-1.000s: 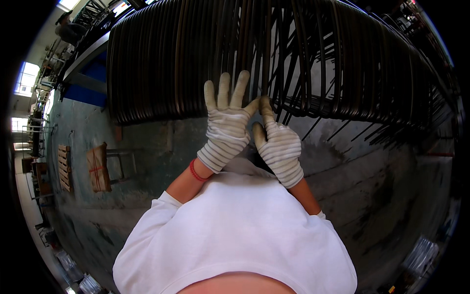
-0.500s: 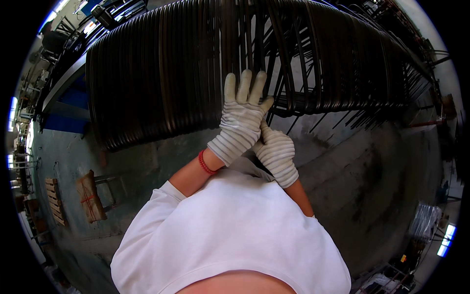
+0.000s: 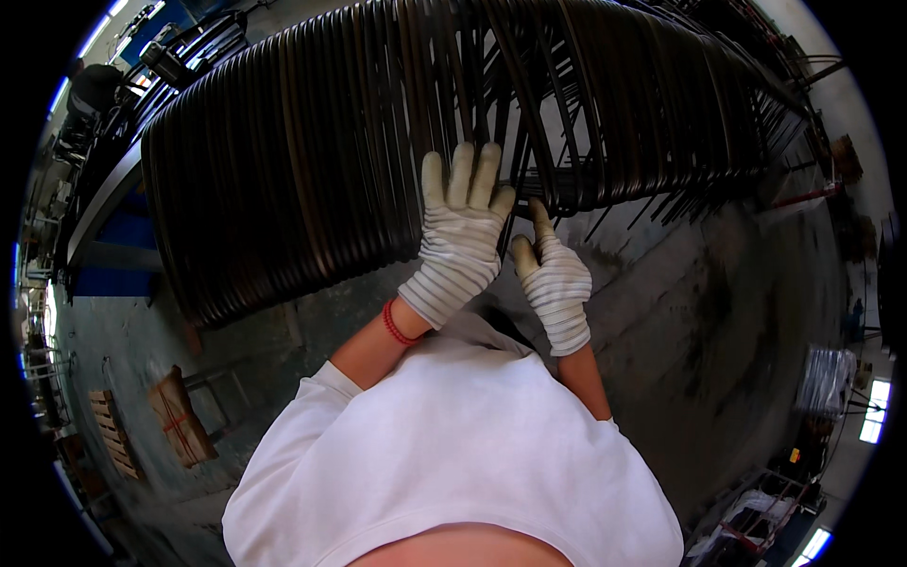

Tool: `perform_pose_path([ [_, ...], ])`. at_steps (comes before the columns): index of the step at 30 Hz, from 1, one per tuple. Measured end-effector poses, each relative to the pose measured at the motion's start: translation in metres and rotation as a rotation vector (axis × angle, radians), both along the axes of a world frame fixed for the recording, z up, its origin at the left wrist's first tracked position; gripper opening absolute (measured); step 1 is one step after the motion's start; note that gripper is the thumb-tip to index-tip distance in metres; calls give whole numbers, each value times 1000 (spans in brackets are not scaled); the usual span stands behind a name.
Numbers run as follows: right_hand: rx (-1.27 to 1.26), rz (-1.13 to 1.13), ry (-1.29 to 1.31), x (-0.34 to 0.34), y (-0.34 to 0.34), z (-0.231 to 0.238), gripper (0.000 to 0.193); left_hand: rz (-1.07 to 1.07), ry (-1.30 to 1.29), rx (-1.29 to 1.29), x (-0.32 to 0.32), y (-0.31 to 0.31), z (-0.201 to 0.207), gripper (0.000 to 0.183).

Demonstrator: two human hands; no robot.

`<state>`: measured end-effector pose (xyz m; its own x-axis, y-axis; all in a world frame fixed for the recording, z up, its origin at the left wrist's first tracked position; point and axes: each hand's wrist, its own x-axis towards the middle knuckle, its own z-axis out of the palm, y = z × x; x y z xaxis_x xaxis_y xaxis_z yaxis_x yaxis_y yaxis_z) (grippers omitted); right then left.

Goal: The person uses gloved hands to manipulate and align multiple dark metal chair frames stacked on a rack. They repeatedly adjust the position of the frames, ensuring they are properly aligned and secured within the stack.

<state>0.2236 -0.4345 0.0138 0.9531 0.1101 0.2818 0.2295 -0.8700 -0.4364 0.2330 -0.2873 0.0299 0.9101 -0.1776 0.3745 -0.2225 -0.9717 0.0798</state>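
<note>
A long row of dark bent metal tubes [image 3: 274,180], their lower ends rounded into loops, hangs in front of me. My left hand [image 3: 460,222], in a striped white work glove, lies against the tubes near a break in the row. Its fingers are stretched upward and the thumb points right; nothing is gripped. My right hand [image 3: 557,288], gloved alike, is lower and to the right. Its index finger reaches up to the lower end of the slanted tubes [image 3: 534,123], with the thumb apart from it. The other right fingers look curled and partly hidden.
A blue and grey metal frame [image 3: 118,250] stands at the row's left end. On the floor at left lie a wooden pallet [image 3: 113,435] and a strapped brown bundle [image 3: 181,420]. Plastic-wrapped goods [image 3: 825,383] stand at right. Another person [image 3: 93,94] is at far left.
My right hand has moved out from beside my left wrist, up and right, its index finger and thumb now apart. My left hand stays against the tubes. The view has shifted slightly.
</note>
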Motion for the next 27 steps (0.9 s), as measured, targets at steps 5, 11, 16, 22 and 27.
perform_pose_path([
  [5, 246, -49, -55, -8, 0, 0, 56, -21, -22, -137, -4, 0, 3, 59],
  [11, -15, -13, -97, -1, -10, -7, 67, -10, -27, -168, -4, -4, 4, 66],
  [16, -53, 84, -59, 6, -14, -10, 66, 14, -69, -179, -3, -12, 10, 63],
  [22, -268, 465, 111, 24, -33, -24, 84, 84, -98, -192, 7, -45, 9, 58],
  [27, -331, 638, 384, 40, -42, -4, 35, 237, -65, -168, 12, -63, 6, 63],
])
